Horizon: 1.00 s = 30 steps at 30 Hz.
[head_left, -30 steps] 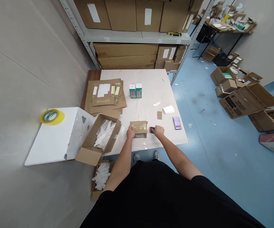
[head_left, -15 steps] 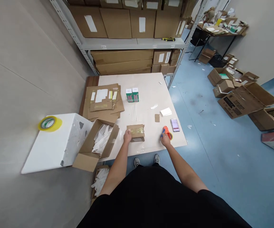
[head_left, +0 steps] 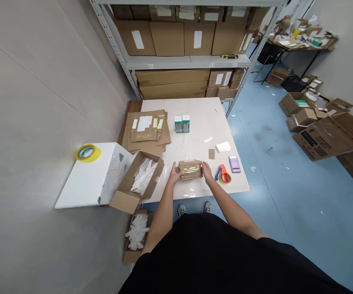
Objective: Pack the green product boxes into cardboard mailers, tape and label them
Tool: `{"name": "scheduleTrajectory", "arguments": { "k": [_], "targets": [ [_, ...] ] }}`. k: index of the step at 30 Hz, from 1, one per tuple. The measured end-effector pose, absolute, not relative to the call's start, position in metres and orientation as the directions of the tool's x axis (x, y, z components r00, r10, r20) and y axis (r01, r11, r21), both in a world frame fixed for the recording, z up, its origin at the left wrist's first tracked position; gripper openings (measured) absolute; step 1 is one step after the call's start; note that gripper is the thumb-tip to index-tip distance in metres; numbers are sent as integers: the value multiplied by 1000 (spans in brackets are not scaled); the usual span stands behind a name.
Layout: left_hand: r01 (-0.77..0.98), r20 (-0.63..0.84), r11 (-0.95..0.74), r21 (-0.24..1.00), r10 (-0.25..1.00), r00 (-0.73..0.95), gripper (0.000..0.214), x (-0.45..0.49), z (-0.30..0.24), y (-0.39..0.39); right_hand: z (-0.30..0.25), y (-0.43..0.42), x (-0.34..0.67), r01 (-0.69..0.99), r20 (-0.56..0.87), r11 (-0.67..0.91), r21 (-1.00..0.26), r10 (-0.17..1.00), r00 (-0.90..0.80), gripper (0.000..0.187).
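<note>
A small brown cardboard box (head_left: 191,169), with shiny clear tape across it, is held between my two hands near the table's front edge. My left hand (head_left: 175,173) grips its left end, and my right hand (head_left: 207,171) grips the right end. Just right of my right hand lies an orange and blue tape dispenser (head_left: 224,173) with a roll of tape in it. Beyond that are a purple item (head_left: 234,164), a stack of white cards (head_left: 223,146) and a small brown cardboard piece (head_left: 212,154).
Two green and white boxes (head_left: 182,124) stand towards the back of the table (head_left: 200,108). Flattened cardboard (head_left: 145,132) lies at left. An open carton (head_left: 127,200) of white material juts over the left edge, beside a white block (head_left: 81,179) carrying a yellow tape roll (head_left: 87,153). Shelving rises behind.
My right hand has let go of the tape dispenser, which now lies on the table, and has moved left onto the box's right end. The box has turned in my hands. The view has shifted.
</note>
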<state>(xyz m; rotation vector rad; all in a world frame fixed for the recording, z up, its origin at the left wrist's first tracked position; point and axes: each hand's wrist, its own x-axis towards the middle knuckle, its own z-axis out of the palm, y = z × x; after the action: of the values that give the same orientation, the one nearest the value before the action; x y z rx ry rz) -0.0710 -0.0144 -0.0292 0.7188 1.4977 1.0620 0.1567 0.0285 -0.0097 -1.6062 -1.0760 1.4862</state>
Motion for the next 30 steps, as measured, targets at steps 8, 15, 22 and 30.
{"name": "scheduleTrajectory", "arguments": {
  "k": [8, 15, 22, 30],
  "targets": [
    [36, -383, 387, 921, 919, -91, 103, -49, -46, -11, -18, 22, 175, 509, -485, -411, -757, 874, -16, 63],
    [327, -279, 281, 902, 959, -53, 74, -27, -46, -1, -15, 18, 189, 520, -443, -358, -775, 895, -45, 71],
    [392, -173, 180, 902, 983, -53, 65, -4, -25, 33, 12, 42, 205, 493, -325, -306, -815, 944, 48, 70],
    [297, -245, 281, 912, 957, -155, 55, 40, 10, 121, 17, 120, 271, 451, -192, -244, -859, 969, 158, 69]
  ]
}}
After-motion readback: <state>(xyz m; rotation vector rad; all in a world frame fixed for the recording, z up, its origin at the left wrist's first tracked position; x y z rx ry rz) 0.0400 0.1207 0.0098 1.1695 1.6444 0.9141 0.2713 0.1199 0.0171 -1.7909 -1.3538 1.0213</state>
